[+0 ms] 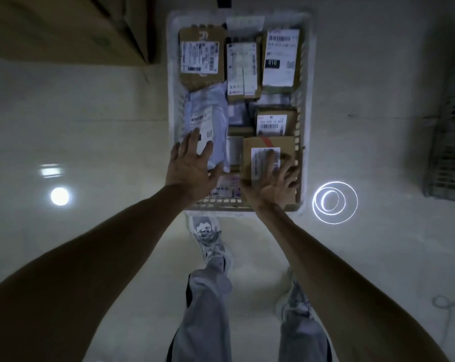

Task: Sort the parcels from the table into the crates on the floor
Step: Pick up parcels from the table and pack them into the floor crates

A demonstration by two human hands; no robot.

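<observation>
You are bent over the white slatted plastic crate (172, 74) on the pale floor, both arms reaching down into it, feet planted just behind its near wall so you can lean straight over the load. Your left hand (192, 165) is spread flat, fingers apart, lying over the near end of the pale grey plastic mailer bag (216, 113) on the crate's left side; nothing is gripped. Your right hand (276, 181) is likewise splayed, palm down on the brown cardboard box with a white shipping label (263, 152) in the near right corner. That flat-palmed posture reads as pressing or settling parcels level rather than lifting them, so they sit flush and leave room on top.

The crate is already packed: three more labelled cardboard boxes stand in a row along the far end, label up, probably so codes stay readable. The light is dim, so whether your right fingertips curl under the box edge I cannot tell. A second, darker crate (448, 152) sits well apart at the right edge. The table is out of view.
</observation>
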